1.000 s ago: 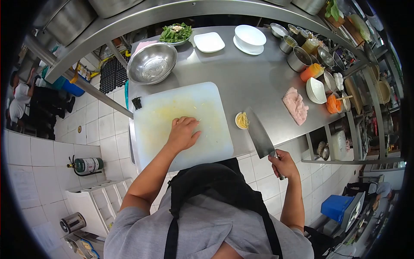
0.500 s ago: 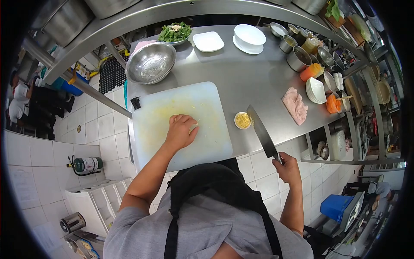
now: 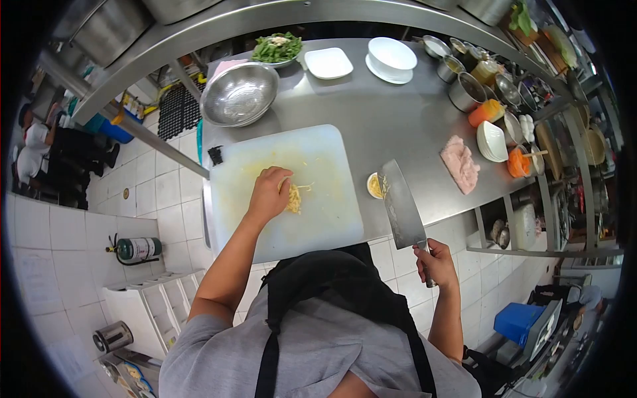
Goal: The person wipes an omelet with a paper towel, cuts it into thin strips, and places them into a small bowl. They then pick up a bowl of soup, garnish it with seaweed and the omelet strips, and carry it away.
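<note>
On the white cutting board [image 3: 318, 229], my left hand [image 3: 269, 195] curls its fingers beside a small pile of pale yellow shreds [image 3: 293, 199]; whether any are held is hidden. My right hand [image 3: 437, 263] grips the handle of a wide cleaver [image 3: 401, 209] past the board's right side. The blade, turned broad face up, partly covers a small white cup [image 3: 375, 186] of yellow shreds on the steel table [image 3: 418, 142]. A dark scrap [image 3: 215, 155] lies at the board's upper left corner.
Behind the board are a metal colander [image 3: 239, 95], a bowl of greens [image 3: 277, 48], a square white plate [image 3: 328, 63] and a white bowl [image 3: 392, 54]. A pink cloth [image 3: 460, 165] lies right, near stacked dishes [image 3: 492, 141]. Two people [image 3: 63, 149] are at far left.
The cleaver has turned from edge-on to showing its broad face, now over part of the cup. My left hand has shifted up off the yellow shreds, which are now visible beside it.
</note>
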The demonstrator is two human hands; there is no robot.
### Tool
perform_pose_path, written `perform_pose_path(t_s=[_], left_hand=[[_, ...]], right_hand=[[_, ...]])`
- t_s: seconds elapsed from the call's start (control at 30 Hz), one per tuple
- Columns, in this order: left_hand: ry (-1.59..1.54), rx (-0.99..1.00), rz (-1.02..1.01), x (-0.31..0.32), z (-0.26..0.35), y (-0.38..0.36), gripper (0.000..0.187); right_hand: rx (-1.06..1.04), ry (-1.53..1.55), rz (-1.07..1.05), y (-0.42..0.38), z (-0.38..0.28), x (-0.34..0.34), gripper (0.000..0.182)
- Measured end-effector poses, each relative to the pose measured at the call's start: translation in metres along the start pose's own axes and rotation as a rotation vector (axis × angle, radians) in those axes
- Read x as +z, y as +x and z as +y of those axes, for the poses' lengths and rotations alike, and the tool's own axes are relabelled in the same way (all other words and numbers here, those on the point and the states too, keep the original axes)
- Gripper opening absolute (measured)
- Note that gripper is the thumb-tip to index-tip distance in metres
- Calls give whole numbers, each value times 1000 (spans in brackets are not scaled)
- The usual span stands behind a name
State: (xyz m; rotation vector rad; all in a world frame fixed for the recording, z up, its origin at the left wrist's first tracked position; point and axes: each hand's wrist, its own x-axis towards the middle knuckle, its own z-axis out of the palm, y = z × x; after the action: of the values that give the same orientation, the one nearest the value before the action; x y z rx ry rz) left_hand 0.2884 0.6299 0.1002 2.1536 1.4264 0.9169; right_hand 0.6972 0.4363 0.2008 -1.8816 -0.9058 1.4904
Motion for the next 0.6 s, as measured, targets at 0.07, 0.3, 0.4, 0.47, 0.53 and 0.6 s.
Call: perform_pose_path(t_s=[0.07, 0.3, 0.4, 0.47, 0.53, 0.6], left_hand=[[-55, -55, 48, -7, -16, -5, 17], [-50, -278, 89, -25, -30, -36, 18], [-63, -356, 60, -26, -21, -46, 19], [-59, -368, 55, -25, -18, -53, 19], [-58, -364, 76, -21, -16, -58, 19], [-69, -399, 70, -19, -14, -63, 20]], right_hand=[[9, 110, -70, 5, 3, 9, 10], [-86, -94, -208, 36, -7, 53, 13], [-228, -467, -53, 51, -30, 75, 24], [-362, -573, 4, 63, -36, 85, 24], [-502, -681, 58, 71, -41, 98, 24], [-586, -847, 100, 78, -43, 109, 22]])
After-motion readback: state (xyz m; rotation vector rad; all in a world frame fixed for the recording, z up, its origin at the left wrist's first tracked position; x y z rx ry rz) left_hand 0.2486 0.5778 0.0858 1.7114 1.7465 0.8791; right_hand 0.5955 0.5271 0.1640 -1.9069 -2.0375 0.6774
